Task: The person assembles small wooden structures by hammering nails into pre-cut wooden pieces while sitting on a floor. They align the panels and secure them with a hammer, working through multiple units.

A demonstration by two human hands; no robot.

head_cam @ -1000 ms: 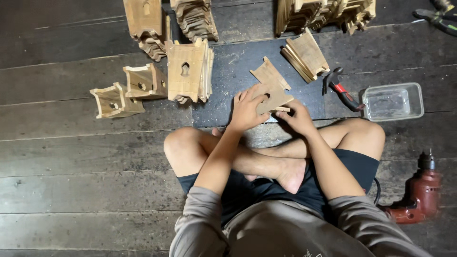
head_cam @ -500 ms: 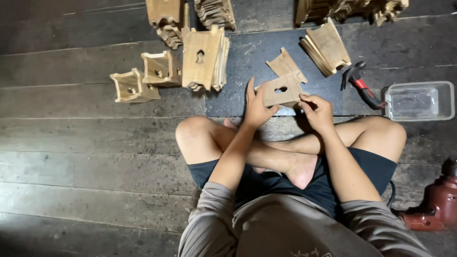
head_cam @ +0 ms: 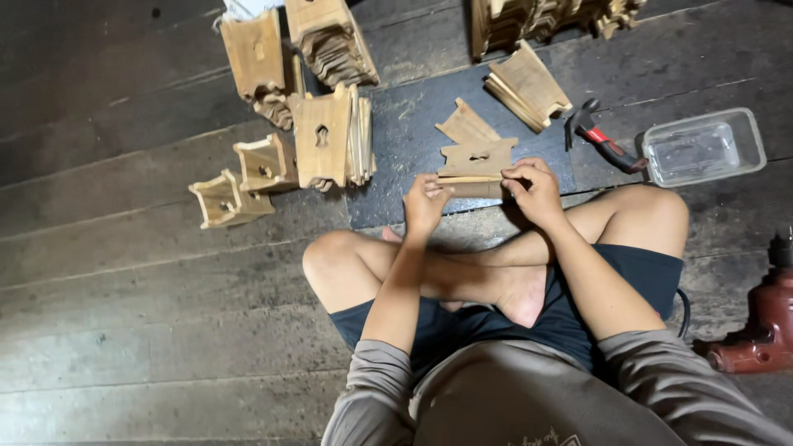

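**Two flat wooden pieces held together above the crossed legs**

A flat tan wooden panel with scalloped edges and a keyhole-shaped cut-out (head_cam: pixel 477 158) is held upright against a second flat wooden piece (head_cam: pixel 467 185) lying under its near edge. The left hand (head_cam: pixel 426 203) is closed on the left end of the pair, and the right hand (head_cam: pixel 534 190) is closed on the right end, fingers curled over the top. Both pieces are kept just beyond the knees, over a dark blue-grey mat (head_cam: pixel 413 140) laid on the dark plank floor (head_cam: pixel 149 272).

Just beyond the panel a loose wooden offcut (head_cam: pixel 465 124) is seen. To the far left, assembled small wooden boxes (head_cam: pixel 248 177) and stacked panels (head_cam: pixel 330 136) are gathered. To the right, a red-handled hammer (head_cam: pixel 601 140) lies beside a clear plastic tray (head_cam: pixel 704 146). A red power drill (head_cam: pixel 764 318) rests at the near right.
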